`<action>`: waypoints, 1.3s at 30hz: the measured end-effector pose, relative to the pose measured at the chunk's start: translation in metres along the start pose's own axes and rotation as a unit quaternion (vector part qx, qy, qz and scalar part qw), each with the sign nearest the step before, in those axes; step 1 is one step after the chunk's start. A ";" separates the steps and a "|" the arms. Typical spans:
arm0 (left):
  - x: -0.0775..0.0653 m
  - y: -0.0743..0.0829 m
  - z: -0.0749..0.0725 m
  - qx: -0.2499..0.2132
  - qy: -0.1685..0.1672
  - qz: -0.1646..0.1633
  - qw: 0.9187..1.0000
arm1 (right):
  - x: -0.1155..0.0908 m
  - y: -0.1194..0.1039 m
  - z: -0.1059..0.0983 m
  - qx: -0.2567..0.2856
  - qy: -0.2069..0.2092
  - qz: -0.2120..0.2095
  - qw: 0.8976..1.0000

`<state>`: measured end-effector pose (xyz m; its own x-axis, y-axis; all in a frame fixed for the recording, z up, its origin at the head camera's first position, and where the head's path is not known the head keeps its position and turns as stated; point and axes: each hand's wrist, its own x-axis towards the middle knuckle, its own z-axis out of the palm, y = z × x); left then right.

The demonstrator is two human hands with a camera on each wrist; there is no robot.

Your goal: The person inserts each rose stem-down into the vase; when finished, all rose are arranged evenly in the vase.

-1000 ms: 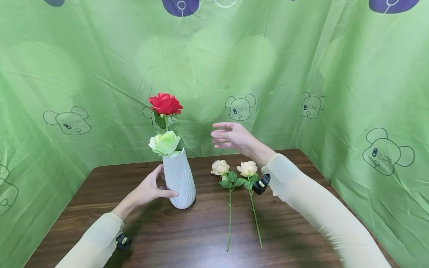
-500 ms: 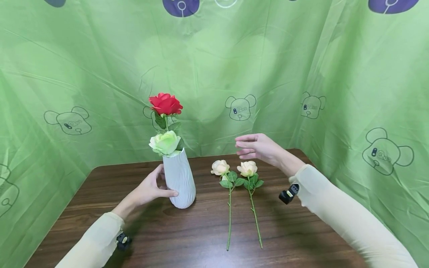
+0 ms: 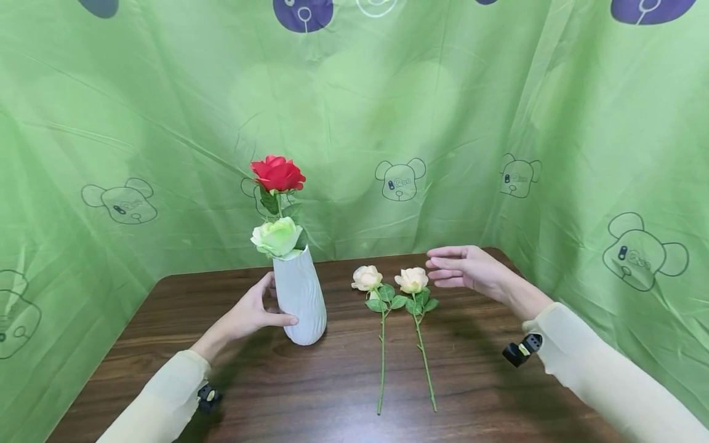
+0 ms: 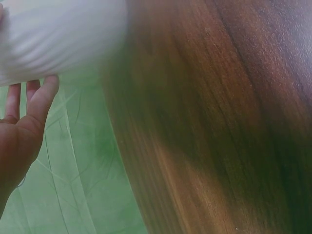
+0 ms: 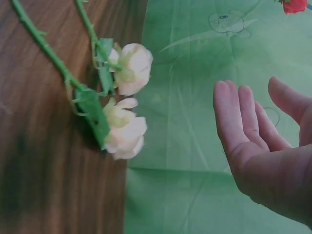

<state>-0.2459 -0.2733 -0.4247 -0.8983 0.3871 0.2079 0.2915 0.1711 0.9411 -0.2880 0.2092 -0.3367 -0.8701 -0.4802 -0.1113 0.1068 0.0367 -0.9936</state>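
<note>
White ribbed vase (image 3: pixel 301 301), held in the left hand (image 3: pixel 250 315), the far edge of the table (image 3: pixel 332 375) behind, bare wood right of those fingers! Thumb grips in front; the right hand (image 3: pixel 471 269), fingers loosely straight, hovers just right of two cream roses (image 3: pixel 412 280), lower and farther right than a second ago.

Bright head view, soft dark shadows on the brown surface (image 3: pixel 327 384), whitish shine in a left wrist corner, white vase (image 4: pixel 63 39) blurry there, dimmer right wrist view
</note>
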 end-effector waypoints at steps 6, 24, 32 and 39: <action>0.000 -0.004 0.000 0.000 0.001 0.000 1.000 | -0.009 0.029 -0.012 0.016 -0.012 0.009 1.000; -0.001 -0.004 0.000 0.004 0.006 0.008 1.000 | -0.018 0.104 -0.011 0.022 -0.014 0.059 0.998; -0.001 -0.005 0.000 -0.003 0.004 0.001 1.000 | -0.019 0.117 -0.007 0.005 -0.010 0.074 0.997; -0.001 -0.003 0.000 -0.010 0.005 0.000 1.000 | -0.022 0.124 -0.002 0.003 -0.004 0.094 0.996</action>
<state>-0.2460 -0.2741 -0.4278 -0.9012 0.3787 0.2108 0.2858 0.1536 0.9459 -0.2566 0.2257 -0.4576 -0.8312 -0.4716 -0.2944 0.2696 0.1210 -0.9553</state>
